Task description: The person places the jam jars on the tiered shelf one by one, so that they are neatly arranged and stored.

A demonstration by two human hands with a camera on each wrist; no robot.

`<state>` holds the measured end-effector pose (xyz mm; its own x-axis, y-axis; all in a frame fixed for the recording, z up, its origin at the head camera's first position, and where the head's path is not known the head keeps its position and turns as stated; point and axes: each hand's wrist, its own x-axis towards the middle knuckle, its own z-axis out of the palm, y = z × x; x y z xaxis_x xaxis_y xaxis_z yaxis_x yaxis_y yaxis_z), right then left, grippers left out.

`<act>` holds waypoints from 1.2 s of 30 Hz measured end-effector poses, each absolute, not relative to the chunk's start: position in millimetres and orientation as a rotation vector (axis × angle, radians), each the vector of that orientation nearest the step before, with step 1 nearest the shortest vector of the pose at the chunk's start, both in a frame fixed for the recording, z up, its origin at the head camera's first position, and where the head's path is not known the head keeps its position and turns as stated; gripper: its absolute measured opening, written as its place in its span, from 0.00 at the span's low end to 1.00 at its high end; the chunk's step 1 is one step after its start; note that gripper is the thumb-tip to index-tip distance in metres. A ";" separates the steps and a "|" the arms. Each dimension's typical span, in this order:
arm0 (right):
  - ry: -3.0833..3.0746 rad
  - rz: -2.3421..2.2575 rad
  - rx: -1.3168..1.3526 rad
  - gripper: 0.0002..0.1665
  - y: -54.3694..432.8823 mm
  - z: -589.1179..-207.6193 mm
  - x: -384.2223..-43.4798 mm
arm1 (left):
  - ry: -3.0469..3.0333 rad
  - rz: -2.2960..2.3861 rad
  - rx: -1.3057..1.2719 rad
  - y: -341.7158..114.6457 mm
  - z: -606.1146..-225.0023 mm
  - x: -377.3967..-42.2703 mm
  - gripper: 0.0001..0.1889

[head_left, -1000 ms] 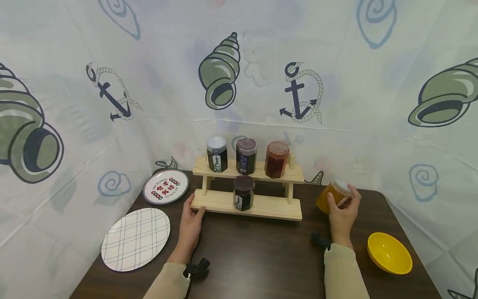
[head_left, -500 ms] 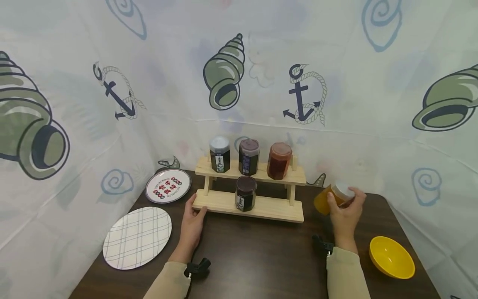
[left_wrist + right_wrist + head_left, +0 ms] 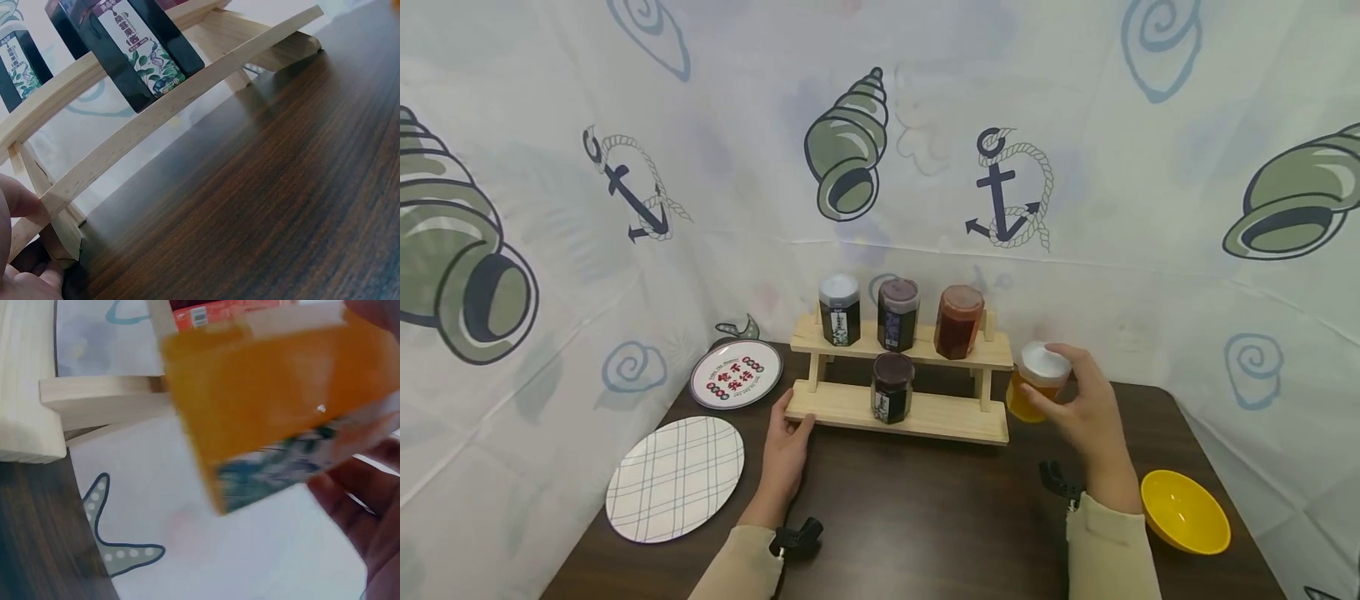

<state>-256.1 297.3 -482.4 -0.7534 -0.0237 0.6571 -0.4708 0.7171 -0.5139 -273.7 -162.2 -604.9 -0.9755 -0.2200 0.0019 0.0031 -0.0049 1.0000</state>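
My left hand (image 3: 784,454) grips the left end of the lower board of a two-tier wooden rack (image 3: 842,403); in the left wrist view, the thumb and fingers (image 3: 19,199) pinch that board's end. Between the fingers and thumb of my right hand (image 3: 1086,408) is a jar of amber contents with a white lid (image 3: 1045,363). This jar is beside the rack's right end, lid up and slightly tilted. The right wrist view shows its amber side and printed label (image 3: 281,464) close up. On the lower board stands a dark jar (image 3: 892,387).
Two dark jars (image 3: 839,311) (image 3: 898,315) and a red jar (image 3: 958,322) stand on the rack's upper board. Two plates (image 3: 735,374) (image 3: 675,479) lie at the left of the dark table (image 3: 917,517). A yellow bowl (image 3: 1185,511) sits at the right edge. A patterned curtain (image 3: 925,200) hangs behind.
My right hand has carried the amber jar left toward the rack and turned it more upright. The left hand keeps its grip on the rack.
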 end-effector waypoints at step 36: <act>-2.438 1.395 0.555 0.43 224.2 -537.2 -281.2 | -2.050 -2.124 0.191 -162.6 -610.1 -274.9 0.38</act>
<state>-281.2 224.2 -537.2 -0.8880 -0.1901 0.4188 -0.4574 0.4606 -0.7607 -274.9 -162.6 -610.1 -0.9749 -0.2200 0.0343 0.0421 -0.0309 0.9986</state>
